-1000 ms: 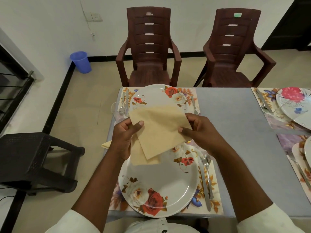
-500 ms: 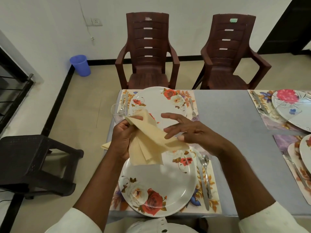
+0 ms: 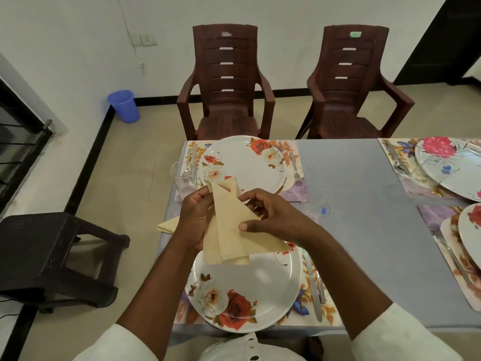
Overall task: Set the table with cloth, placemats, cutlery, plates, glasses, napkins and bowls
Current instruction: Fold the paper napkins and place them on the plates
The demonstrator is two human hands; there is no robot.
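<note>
While both hands work it in the air above the near plate, the pale yellow folded cloth napkin [image 3: 231, 225] sits between them as a long triangle. Left hand [image 3: 195, 220] has fingers curled behind the left edge, thumb near the top tip; right hand [image 3: 270, 217] pinches the right fold, thumb pressed flat on the front face, fingers curled over the upper edge. Napkin reads light, soft, floppy, no stiffness: lower layers hang loose and would likely unfold if let go. Best hold judged at the folded edges and corners, pinching all layers together; not slippery, not fragile.

Below it, the near round white plate with red and cream roses [image 3: 247, 290] holds nothing, lies on a floral placemat [image 3: 330, 313] with knife and spoon [image 3: 315, 290] at its right. Far matching rose plate [image 3: 244, 162] also holds nothing, fork [image 3: 295, 168] to its right. Clear drinking glass [image 3: 182, 175] stands left of it, looks empty. Another yellow napkin corner [image 3: 166, 225] pokes out beside the left wrist at the grey tablecloth [image 3: 351, 178] edge. More flowered plates [image 3: 450, 165] at far right, nothing on them.
</note>
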